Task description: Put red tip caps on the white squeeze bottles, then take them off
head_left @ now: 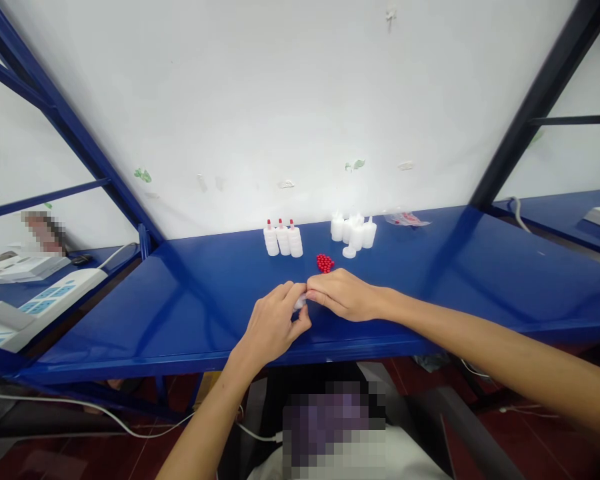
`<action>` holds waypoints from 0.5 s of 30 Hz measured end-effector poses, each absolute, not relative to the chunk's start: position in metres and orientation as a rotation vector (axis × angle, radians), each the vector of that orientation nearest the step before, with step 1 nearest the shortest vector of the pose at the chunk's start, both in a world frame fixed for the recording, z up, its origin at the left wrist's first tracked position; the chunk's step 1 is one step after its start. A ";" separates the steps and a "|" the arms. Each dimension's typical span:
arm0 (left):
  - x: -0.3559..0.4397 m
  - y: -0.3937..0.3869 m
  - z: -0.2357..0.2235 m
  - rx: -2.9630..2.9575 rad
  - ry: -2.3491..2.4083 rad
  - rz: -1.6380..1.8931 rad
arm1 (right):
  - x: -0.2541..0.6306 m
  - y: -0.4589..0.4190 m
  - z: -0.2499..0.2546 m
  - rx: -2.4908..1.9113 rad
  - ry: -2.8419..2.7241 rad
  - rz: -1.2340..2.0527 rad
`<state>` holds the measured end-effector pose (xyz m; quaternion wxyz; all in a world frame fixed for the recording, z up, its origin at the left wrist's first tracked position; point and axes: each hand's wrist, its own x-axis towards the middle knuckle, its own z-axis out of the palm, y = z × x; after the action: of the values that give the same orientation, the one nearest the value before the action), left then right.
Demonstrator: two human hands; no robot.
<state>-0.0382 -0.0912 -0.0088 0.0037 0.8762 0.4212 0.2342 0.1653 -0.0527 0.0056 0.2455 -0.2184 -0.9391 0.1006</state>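
Near the table's front edge, my left hand (280,320) is closed around a small white squeeze bottle (300,303), only part of which shows between the fingers. My right hand (344,295) meets it at the bottle's right end, fingers pinched together; whatever they grip is hidden. Just beyond my right hand lies a cluster of small red caps (325,262). Three white bottles with red tips (283,241) stand upright in a row behind my hands. To their right is a group of several white bottles (356,233) without red tips, a round white piece (349,253) in front of them.
A clear plastic bag with red in it (406,219) lies by the wall at the back of the blue table (205,280). Blue metal posts (75,127) frame the left side. White power strips (50,303) sit on the neighbouring table, with a cable below.
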 end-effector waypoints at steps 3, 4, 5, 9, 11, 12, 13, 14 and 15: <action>-0.038 -0.092 -0.008 2.790 1.375 0.753 | 0.167 -0.052 0.007 -0.616 -2.498 0.463; -0.038 -0.092 -0.008 2.787 1.385 0.776 | 0.170 -0.051 0.008 -0.642 -2.445 0.521; -0.038 -0.092 -0.007 2.774 1.388 0.804 | 0.173 -0.049 0.009 -0.678 -2.384 0.565; -0.040 -0.092 -0.006 2.646 1.394 0.891 | 0.192 -0.035 0.016 -0.847 -2.300 0.491; -0.040 -0.092 -0.007 2.571 1.433 0.918 | 0.201 -0.028 0.019 -0.970 -2.379 0.335; -0.040 -0.091 -0.008 2.540 1.457 0.931 | 0.204 -0.025 0.020 -1.051 -2.425 0.254; -0.040 -0.091 -0.009 2.516 1.477 0.942 | 0.206 -0.023 0.020 -1.139 -2.468 0.181; -0.040 -0.090 -0.009 2.501 1.492 0.950 | 0.208 -0.021 0.020 -1.224 -2.506 0.123; -0.040 -0.090 -0.010 2.495 1.500 0.952 | 0.209 -0.019 0.020 -1.299 -2.540 0.079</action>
<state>-0.0399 -0.0896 -0.0100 0.0394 0.8139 0.4895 0.3105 0.2089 -0.0188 0.0196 0.1433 -0.4505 -0.8808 0.0275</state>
